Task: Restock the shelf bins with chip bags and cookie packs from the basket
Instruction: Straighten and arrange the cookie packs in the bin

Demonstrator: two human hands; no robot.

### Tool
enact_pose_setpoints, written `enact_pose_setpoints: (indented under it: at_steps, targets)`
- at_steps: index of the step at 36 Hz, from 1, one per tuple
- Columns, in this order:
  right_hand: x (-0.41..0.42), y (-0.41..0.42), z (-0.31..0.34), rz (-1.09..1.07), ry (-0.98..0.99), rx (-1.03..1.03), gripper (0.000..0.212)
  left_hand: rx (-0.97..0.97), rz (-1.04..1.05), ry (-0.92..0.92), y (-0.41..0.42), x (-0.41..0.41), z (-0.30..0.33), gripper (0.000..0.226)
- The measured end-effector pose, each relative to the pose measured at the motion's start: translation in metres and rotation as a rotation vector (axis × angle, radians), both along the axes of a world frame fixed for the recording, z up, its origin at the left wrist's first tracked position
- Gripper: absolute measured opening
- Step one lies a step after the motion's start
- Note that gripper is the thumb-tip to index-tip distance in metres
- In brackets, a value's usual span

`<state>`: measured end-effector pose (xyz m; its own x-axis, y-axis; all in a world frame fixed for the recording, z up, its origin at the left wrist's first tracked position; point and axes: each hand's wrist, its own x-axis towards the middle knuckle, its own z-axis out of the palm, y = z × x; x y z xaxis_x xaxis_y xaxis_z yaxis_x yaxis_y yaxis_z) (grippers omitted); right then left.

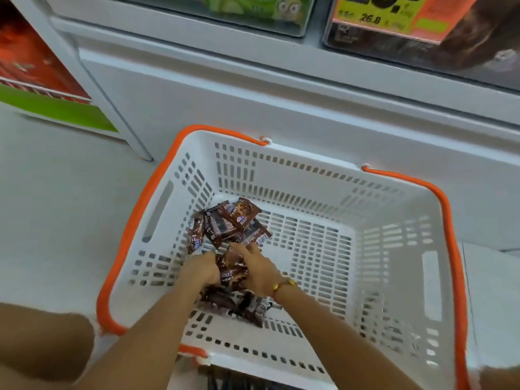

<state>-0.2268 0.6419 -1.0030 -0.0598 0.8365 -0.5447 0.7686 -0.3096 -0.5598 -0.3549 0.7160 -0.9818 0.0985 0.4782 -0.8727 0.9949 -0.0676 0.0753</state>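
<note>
Now both hands, left hand and right hand, are closing together around brown foil cookie packs in the white slotted plastic basket; scooping beneath should be preventing spills, and more packs are lying just beyond the fingertips.

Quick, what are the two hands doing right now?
Left hand: closed around brown cookie packs in the basket.
Right hand: curled on the same bunch of packs.

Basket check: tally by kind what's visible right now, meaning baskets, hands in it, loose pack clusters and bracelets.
White basket with orange handles: 1
Hands inside it, left hand and right hand: 2
Clusters of brown cookie packs, individual count unclear: 3
Bracelet: 1
Total: 7
</note>
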Motion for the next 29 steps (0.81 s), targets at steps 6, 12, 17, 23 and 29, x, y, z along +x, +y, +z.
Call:
enact_pose_setpoints:
  at_steps: [6,12,17,23,29]
  targets:
    - [0.050,-0.011,0.007,0.037,-0.025,-0.132,0.071,-0.210,0.375,-0.364,-0.007,0.032,0.007,0.082]
    - [0.116,-0.036,0.021,-0.110,-0.131,-0.258,0.081,-0.275,0.248,-0.530,-0.028,0.073,0.014,0.080]
    - [0.155,-0.044,0.049,-0.199,-0.215,-0.210,0.048,-0.274,0.066,-0.568,-0.039,0.086,0.026,0.088]
    - [0.192,-0.027,0.118,-0.197,-0.089,-0.152,0.043,-0.230,-0.091,-0.617,-0.011,0.108,0.068,0.062]
    - [0.213,0.001,0.211,-0.161,-0.092,0.008,0.040,-0.217,-0.036,-0.901,0.015,0.143,0.164,0.067]
